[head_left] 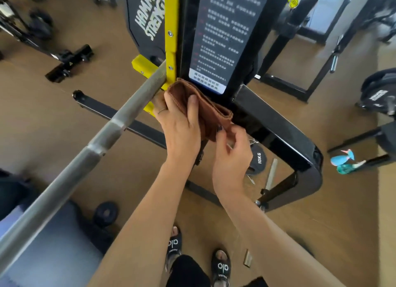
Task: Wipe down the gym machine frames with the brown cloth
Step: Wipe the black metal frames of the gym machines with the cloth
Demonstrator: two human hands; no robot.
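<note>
Brown, folded cloth (200, 106) lies against the base of the black upright frame (186, 29), just under its instruction placard (220, 40). The left hand (182, 126) grips the cloth, fingers wrapped over its near fold; the right hand (232, 149) pinches its lower corner. A steel barbell (85, 151) slants across on the left, resting in a yellow hook (147, 67) beside the cloth. A 10KG plate (258, 159) and blue spray bottle (344, 161) lie on the floor.
</note>
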